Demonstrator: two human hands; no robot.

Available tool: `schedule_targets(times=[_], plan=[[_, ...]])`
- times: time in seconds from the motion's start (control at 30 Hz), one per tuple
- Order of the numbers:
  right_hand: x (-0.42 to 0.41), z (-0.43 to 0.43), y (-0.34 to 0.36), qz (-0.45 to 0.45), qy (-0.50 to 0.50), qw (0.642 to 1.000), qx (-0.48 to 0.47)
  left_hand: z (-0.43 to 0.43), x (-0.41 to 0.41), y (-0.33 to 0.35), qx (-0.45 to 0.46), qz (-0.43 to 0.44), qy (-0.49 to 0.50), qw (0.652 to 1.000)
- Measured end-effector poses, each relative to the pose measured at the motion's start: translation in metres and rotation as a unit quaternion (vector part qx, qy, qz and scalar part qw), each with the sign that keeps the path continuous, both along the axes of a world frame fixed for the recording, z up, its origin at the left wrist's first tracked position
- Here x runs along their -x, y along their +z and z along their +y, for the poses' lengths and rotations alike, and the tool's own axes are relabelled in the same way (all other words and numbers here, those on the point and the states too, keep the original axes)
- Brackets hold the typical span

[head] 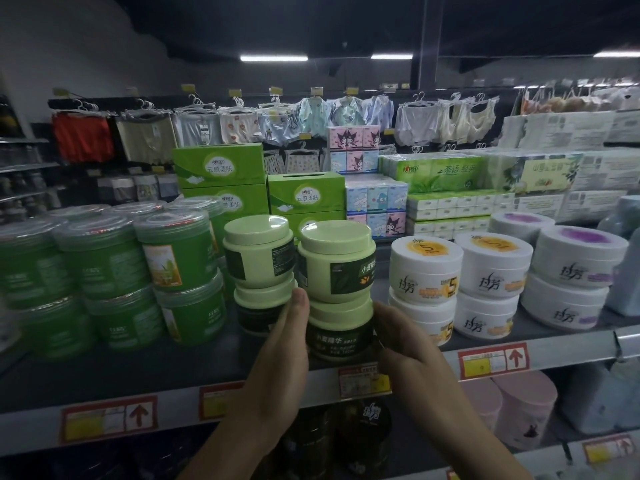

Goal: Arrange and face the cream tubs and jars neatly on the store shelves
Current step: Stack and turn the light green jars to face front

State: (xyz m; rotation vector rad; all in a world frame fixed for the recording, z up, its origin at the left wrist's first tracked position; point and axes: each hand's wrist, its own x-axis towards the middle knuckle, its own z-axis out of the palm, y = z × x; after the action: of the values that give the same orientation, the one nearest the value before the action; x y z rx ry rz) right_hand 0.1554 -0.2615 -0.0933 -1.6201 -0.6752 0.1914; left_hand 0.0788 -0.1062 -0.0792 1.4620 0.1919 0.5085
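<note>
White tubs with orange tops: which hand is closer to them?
Right. The right hand is just beside the white tubs; the left hand is farther off, across the dark-labelled jar between the hands.
</note>
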Motion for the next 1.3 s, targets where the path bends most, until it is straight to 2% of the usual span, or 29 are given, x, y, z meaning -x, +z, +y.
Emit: schedule_targets(times=[0.33,0.53,0.87,1.07,1.3], plan=[[0.001,-0.002,0.003,-0.004,0.014,1.000,0.006,-0.005,0.003,-0.004,0.031,0.004,-0.014,0.999],[0.000,-0.003,0.003,-0.001,0.018,1.000,0.009,-0.003,0.002,-0.008,0.012,0.006,0.017,1.000],[-0.003,-0.005,0.004,0.000,0.013,1.000,0.021,-0.005,0.007,-0.009,-0.009,-0.008,0.012,1.000],[0.001,-0.005,0.005,0.009,0.009,1.000,0.019,-0.009,0.007,-0.002,0.025,-0.009,0.003,1.000],[0.001,-0.006,0.006,0.016,0.003,0.999,0.030,-0.011,0.005,-0.002,0.024,-0.017,-0.010,1.000]])
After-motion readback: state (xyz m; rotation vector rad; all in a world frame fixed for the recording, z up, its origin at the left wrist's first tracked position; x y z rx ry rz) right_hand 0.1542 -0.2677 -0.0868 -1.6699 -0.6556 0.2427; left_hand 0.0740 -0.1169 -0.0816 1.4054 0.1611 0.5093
